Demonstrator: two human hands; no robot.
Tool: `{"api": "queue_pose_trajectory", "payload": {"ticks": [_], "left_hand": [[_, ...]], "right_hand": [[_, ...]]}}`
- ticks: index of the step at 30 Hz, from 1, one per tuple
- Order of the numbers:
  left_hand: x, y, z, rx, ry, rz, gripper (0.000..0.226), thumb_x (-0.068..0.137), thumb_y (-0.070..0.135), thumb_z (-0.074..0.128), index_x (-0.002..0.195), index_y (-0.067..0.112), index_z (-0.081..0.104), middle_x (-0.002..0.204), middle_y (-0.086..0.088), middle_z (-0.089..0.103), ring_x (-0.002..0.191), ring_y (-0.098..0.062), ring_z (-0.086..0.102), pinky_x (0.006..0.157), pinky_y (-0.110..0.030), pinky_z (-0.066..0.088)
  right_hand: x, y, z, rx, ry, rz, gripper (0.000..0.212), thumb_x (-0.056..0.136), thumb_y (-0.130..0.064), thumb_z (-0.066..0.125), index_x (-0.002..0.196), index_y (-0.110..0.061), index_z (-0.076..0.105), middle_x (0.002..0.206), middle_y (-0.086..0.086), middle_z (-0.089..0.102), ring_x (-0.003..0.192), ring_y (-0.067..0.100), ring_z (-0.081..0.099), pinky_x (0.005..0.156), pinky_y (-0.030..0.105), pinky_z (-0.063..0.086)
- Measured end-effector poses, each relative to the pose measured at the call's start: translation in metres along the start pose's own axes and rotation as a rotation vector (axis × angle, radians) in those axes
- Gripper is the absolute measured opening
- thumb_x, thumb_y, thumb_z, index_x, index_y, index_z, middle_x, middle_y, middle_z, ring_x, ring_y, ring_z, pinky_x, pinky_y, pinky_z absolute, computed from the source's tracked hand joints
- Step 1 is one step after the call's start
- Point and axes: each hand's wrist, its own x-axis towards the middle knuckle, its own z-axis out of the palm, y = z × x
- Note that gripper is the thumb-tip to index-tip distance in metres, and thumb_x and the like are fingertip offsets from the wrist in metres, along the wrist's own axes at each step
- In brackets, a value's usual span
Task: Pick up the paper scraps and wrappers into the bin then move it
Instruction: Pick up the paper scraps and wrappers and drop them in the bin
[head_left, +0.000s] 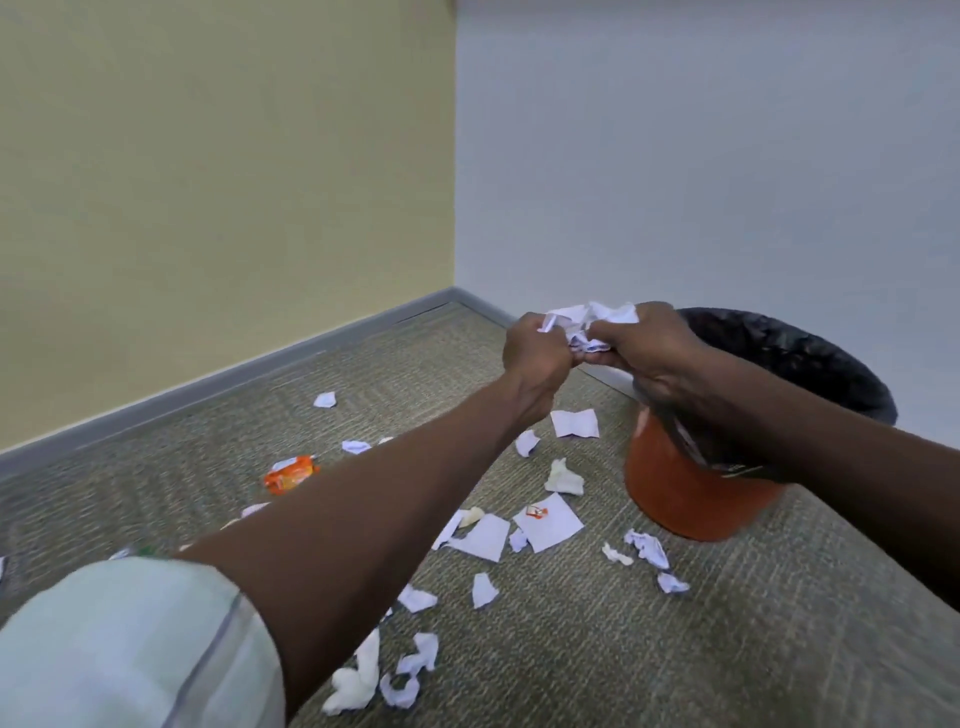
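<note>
My left hand (535, 358) and my right hand (649, 348) both grip a bunch of crumpled white paper scraps (592, 319), held in the air just left of the bin's rim. The orange bin (670, 493) with a black liner (810, 358) stands on the carpet at the right, partly hidden by my right forearm. Several white paper scraps (548, 522) lie scattered on the carpet below my arms. An orange wrapper (290, 474) lies to the left of my left forearm.
The carpet meets a yellow wall on the left and a pale wall behind the bin, with a grey skirting board (260, 371) along the corner. More crumpled tissue (358, 675) lies near the bottom of the view.
</note>
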Motion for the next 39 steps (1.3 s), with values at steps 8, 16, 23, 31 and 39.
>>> {"api": "queue_pose_trajectory", "payload": {"ticks": [8,16,23,31,39], "left_hand": [[0.014,0.006,0.135,0.120,-0.297,-0.093,0.011,0.064,0.008,0.067,0.073,0.005,0.073,0.087,-0.014,0.074,0.083,-0.027,0.071,0.088,-0.044,0.057],[-0.014,0.040,0.185,0.076,-0.633,-0.337,0.052,0.095,0.040,0.056,0.137,0.011,0.047,0.147,-0.010,0.043,0.142,-0.035,0.032,0.112,-0.055,0.033],[-0.012,0.036,0.162,-0.151,-0.531,-0.351,0.067,0.101,0.040,0.046,0.155,0.017,0.014,0.163,-0.010,0.001,0.149,-0.038,0.004,0.113,-0.057,0.029],[-0.007,0.034,0.058,-0.130,-0.458,-0.371,0.058,0.100,0.039,0.047,0.142,0.000,0.035,0.141,-0.024,0.042,0.120,-0.037,0.054,0.086,-0.043,0.058],[-0.036,0.026,-0.103,0.135,-0.295,-0.507,0.051,0.103,0.041,0.038,0.130,-0.001,0.045,0.125,-0.023,0.057,0.104,-0.031,0.062,0.086,-0.035,0.057]], "right_hand": [[0.024,-0.008,-0.134,0.114,0.209,0.034,0.011,0.083,0.015,0.056,0.082,0.005,0.062,0.091,0.016,0.068,0.067,0.018,0.070,0.056,0.022,0.058],[0.021,-0.025,-0.201,0.306,0.214,0.470,0.035,0.092,-0.021,0.061,0.118,0.001,0.053,0.127,0.020,0.048,0.108,0.044,0.055,0.065,0.044,0.060],[0.030,-0.025,-0.213,0.315,0.417,0.381,0.055,0.098,-0.019,0.047,0.149,-0.016,0.025,0.158,0.016,0.012,0.141,0.051,0.018,0.092,0.060,0.047],[0.022,-0.020,-0.147,0.131,0.281,0.349,0.037,0.099,-0.014,0.044,0.135,-0.005,0.045,0.130,0.017,0.046,0.104,0.032,0.056,0.083,0.041,0.056],[0.010,-0.002,-0.024,-0.082,0.026,0.333,0.031,0.098,-0.015,0.052,0.128,-0.007,0.050,0.122,0.007,0.042,0.100,0.030,0.060,0.078,0.037,0.059]]}}
